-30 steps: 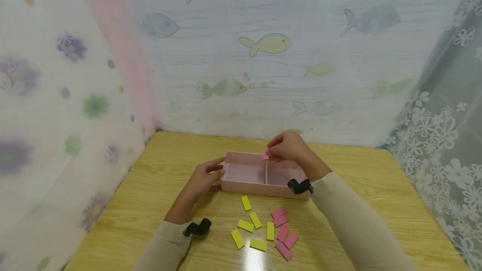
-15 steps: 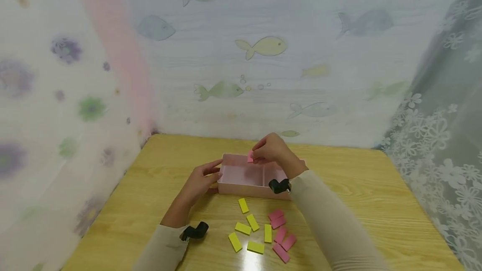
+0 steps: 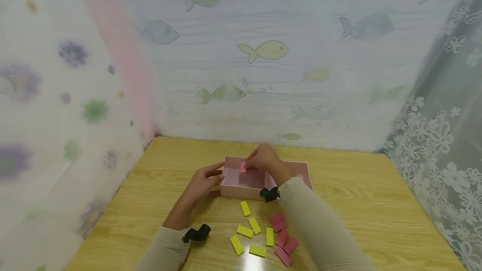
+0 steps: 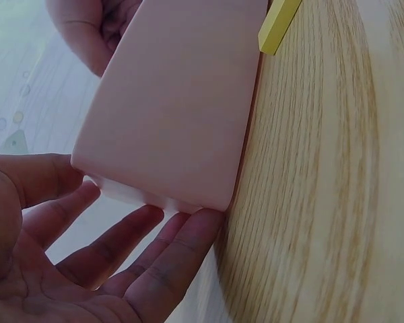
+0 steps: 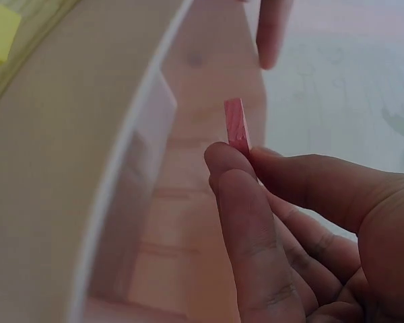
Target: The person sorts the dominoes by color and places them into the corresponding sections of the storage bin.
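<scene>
My right hand [image 3: 266,160] pinches a small pink block [image 3: 243,167] between thumb and fingertips, inside the left compartment of a pink divided box [image 3: 241,192]. In the right wrist view, the thin end of the block [image 5: 237,124] sticks out past the fingertips. At the box's left end my left hand [image 3: 199,185] rests with its fingers spread against the outer wall. The left wrist view has the thumb at the top corner and several extended fingertips [image 4: 145,215] along the end wall. The right hand and wrist hide much of the divider.
On the wooden table [image 3: 150,216], in front of the box, lie several yellow blocks [image 3: 257,250] and, to their right, several pink blocks [image 3: 283,256]. A fish-patterned curtain [image 3: 211,53] hangs behind the table's far edge, with flowered cloth [image 3: 45,116] on the left.
The right hand has carried the pink block left from above the divider, then lowered it into the left compartment. The left hand has stayed at the box's end.
</scene>
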Motion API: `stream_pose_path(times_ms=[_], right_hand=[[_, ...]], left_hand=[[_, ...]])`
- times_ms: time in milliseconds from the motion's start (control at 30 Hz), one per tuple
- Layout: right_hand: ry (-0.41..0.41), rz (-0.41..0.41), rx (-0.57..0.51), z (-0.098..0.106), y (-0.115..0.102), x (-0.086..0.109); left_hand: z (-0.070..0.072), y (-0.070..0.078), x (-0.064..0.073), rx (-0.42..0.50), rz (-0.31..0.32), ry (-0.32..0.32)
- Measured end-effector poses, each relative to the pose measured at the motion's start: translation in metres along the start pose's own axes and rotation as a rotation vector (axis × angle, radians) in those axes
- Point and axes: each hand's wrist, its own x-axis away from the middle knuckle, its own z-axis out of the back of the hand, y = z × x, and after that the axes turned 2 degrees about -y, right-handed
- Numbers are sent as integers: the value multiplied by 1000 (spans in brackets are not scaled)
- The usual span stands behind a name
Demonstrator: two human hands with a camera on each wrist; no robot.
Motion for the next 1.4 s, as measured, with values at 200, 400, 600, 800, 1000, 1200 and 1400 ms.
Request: stream_pose_path(times_ms=[200, 400, 600, 800, 1000, 1200, 1400], right_hand=[[12, 5, 50, -11, -1, -3], [29, -4, 56, -23, 0, -10], [44, -40, 66, -38, 2, -17], [53, -85, 56, -46, -4, -13], [73, -93, 90, -50, -13, -7], [82, -126, 83, -53, -16, -7], [94, -148, 108, -55, -12, -13]], left_hand=[[-1, 2, -1, 17, 2, -13], [0, 4, -3, 30, 5, -13], [0, 3, -3, 35, 7, -12], [0, 2, -2, 21, 9, -11], [1, 2, -1, 6, -9, -21], [2, 2, 0, 17, -15, -35], [2, 2, 2, 17, -11, -36]])
